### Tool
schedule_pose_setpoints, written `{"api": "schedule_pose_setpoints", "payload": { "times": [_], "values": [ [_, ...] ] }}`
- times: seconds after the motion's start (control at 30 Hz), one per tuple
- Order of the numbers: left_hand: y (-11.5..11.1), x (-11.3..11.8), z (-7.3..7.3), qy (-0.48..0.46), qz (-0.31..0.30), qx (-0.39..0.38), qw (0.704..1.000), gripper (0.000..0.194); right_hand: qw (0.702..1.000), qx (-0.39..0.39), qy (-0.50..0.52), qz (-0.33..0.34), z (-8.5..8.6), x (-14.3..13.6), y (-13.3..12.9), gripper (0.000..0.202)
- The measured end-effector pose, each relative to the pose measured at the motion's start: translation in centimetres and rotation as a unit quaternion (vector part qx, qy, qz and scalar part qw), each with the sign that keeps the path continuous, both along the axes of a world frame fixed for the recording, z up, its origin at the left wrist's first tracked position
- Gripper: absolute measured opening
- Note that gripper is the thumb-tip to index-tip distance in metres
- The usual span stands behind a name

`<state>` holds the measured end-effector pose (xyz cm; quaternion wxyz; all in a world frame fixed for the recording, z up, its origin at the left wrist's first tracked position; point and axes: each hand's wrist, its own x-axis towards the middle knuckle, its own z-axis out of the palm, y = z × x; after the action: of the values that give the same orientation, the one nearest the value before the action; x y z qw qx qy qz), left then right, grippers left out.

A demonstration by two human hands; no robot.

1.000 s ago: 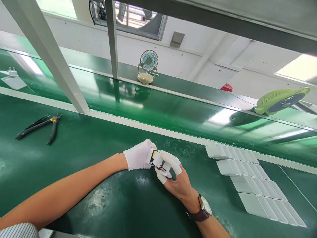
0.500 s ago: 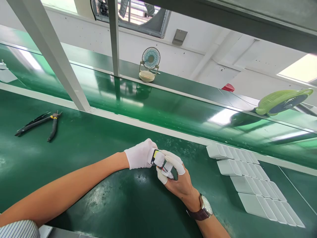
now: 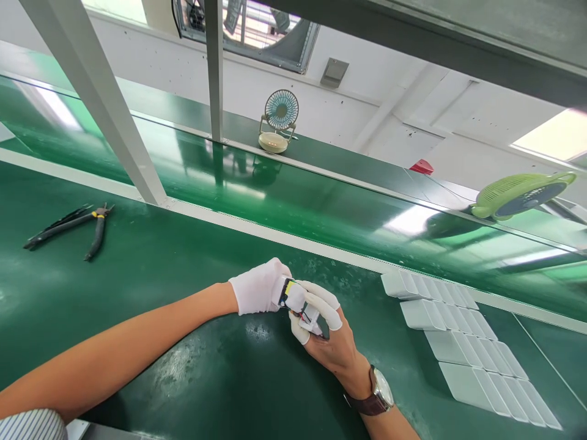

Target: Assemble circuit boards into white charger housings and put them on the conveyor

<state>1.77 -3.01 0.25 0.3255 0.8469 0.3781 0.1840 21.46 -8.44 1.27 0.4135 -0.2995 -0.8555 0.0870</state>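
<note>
My left hand (image 3: 262,286), in a white glove, is closed around a white plastic housing. A small circuit board (image 3: 287,293) with yellow and black parts shows at the housing's open end. My right hand (image 3: 323,321) wears white finger cots and grips a white plastic piece (image 3: 310,316) with thin red and dark wires running from it toward the board. Both hands meet close together above the green table. The inside of the housing is hidden by my left fingers.
Several white plastic covers (image 3: 463,348) lie in rows at the right. Pliers (image 3: 98,229) and dark tweezers (image 3: 68,217) rest at the left. Beyond a pale rail (image 3: 275,238) runs a shiny green belt with a small fan (image 3: 279,119) and a green fan (image 3: 518,194) past it.
Almost nothing differs. The fingers of my right hand have shifted slightly on the white piece, and the view has tilted a little.
</note>
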Motion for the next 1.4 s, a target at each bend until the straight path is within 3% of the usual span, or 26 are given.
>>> {"api": "schedule_pose_setpoints", "payload": {
  "times": [0.3,0.73,1.0,1.4],
  "values": [
    [-0.4,0.0,1.8,0.057,0.008,0.021,0.998,0.017,0.998,-0.061,0.027,-0.013,0.3,0.0,0.0,0.061],
    [0.0,0.2,0.8,0.045,-0.021,0.072,0.996,0.029,0.997,-0.052,0.055,-0.009,-0.3,0.5,-0.1,0.065],
    [-0.1,-0.1,1.2,0.034,-0.015,0.030,0.999,0.023,0.998,-0.032,0.047,0.003,-0.1,0.3,0.1,0.068],
    [-0.1,-0.2,0.4,-0.016,-0.009,-0.005,1.000,0.016,0.999,-0.044,0.023,-0.004,-0.3,0.3,0.0,0.065]
  ]
}}
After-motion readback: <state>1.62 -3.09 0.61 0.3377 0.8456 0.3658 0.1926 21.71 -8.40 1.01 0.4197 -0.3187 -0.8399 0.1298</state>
